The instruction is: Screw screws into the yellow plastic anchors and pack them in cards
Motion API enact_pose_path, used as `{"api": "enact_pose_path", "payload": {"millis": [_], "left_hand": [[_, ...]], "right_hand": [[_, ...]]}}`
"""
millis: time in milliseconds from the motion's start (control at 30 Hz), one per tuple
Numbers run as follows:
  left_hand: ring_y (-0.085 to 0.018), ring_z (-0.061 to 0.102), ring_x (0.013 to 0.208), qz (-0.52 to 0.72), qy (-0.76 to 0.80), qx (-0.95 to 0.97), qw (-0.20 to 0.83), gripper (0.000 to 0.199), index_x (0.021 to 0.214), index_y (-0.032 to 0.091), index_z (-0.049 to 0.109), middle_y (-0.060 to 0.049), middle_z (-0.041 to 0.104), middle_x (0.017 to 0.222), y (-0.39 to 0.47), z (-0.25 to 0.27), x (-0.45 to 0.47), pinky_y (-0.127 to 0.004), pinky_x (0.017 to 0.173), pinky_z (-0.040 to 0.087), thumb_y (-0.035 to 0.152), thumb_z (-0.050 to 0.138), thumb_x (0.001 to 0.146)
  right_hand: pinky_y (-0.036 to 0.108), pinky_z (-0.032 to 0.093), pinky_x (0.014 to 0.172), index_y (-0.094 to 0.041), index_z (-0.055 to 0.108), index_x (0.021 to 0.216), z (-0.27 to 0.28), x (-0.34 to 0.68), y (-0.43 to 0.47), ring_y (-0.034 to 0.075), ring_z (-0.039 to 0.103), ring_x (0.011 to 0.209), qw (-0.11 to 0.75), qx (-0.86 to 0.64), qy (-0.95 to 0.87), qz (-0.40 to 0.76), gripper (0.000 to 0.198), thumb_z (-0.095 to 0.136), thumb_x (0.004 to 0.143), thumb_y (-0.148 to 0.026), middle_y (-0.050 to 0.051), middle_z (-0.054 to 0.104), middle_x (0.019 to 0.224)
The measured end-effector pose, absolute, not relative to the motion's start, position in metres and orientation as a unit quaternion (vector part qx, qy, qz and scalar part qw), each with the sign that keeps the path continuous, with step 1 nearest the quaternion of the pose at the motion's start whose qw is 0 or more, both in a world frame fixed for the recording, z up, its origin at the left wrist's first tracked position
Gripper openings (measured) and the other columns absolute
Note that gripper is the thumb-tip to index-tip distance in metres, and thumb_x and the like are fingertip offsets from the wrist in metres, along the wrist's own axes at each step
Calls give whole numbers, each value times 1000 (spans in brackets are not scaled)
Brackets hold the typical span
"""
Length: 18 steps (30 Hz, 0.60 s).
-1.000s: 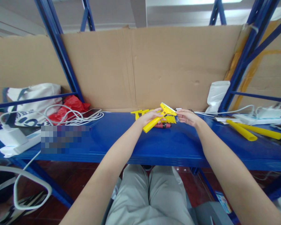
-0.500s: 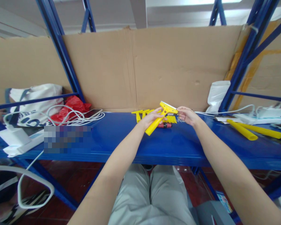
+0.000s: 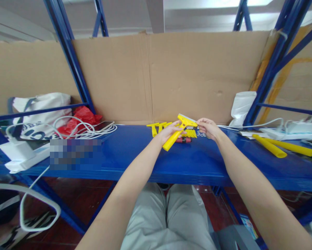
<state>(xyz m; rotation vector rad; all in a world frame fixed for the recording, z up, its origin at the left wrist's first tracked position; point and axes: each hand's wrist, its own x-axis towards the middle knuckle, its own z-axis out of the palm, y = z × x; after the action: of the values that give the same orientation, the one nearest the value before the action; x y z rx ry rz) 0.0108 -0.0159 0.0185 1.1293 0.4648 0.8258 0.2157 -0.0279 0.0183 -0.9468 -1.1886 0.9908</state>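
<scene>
A yellow scraper [image 3: 173,139] with a wide T-shaped head and a pale metal strip along its top edge is held above the blue shelf. My left hand [image 3: 169,132] is closed round it just below the head, with the handle slanting down toward me. At the head's right end, my right hand [image 3: 208,127] pinches the corner with its fingertips; any small part between them is too small to make out. Behind my left hand lie several yellow scraper pieces [image 3: 153,129]. Under the scraper head are small yellow parts [image 3: 191,133] and a red-and-black tool [image 3: 185,140], partly covered.
Two yellow tubes [image 3: 271,147] lie on the right beside a white power strip [image 3: 296,132]. A white pouch [image 3: 241,109] leans on the cardboard wall [image 3: 197,69]. Coiled white cables [image 3: 101,131], a red plastic bag [image 3: 84,116] and a cloth bag [image 3: 45,107] are left.
The view has shifted very slightly. Both hands keep the same hold on the scraper, which stays at nearly the same tilt.
</scene>
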Motion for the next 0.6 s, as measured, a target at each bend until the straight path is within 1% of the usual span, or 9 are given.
{"api": "enact_pose_path", "payload": {"millis": [133, 267, 467, 600], "left_hand": [[-13, 65, 66, 373, 200, 515, 745, 67, 131, 23, 44, -10, 63, 107, -12, 16, 11, -19, 49, 46, -5, 55, 72], [-14, 65, 66, 370, 202, 520, 743, 73, 137, 22, 40, -11, 63, 110, -12, 16, 12, -20, 50, 46, -6, 55, 70], [-13, 66, 63, 356, 207, 534, 738, 75, 139, 24, 40, -12, 63, 113, -17, 18, 12, -19, 47, 46, -4, 54, 71], [-14, 66, 64, 345, 203, 552, 732, 74, 139, 22, 40, -14, 63, 112, -13, 14, 14, -18, 45, 44, -4, 55, 72]], "right_hand": [[13, 20, 35, -16, 53, 59, 20, 217, -28, 1, 26, 37, 626, -410, -512, 422, 22, 74, 64, -14, -8, 35, 41], [14, 19, 34, -17, 49, 59, 22, 218, -29, 1, 25, 37, 642, -408, -488, 427, 25, 73, 67, -14, -9, 32, 43], [13, 19, 35, -17, 49, 62, 25, 221, -31, 2, 25, 39, 668, -396, -451, 441, 21, 64, 74, -11, -7, 32, 46], [13, 19, 35, -17, 42, 61, 27, 223, -30, 2, 24, 40, 673, -379, -445, 453, 26, 64, 74, -11, -8, 30, 48]]}}
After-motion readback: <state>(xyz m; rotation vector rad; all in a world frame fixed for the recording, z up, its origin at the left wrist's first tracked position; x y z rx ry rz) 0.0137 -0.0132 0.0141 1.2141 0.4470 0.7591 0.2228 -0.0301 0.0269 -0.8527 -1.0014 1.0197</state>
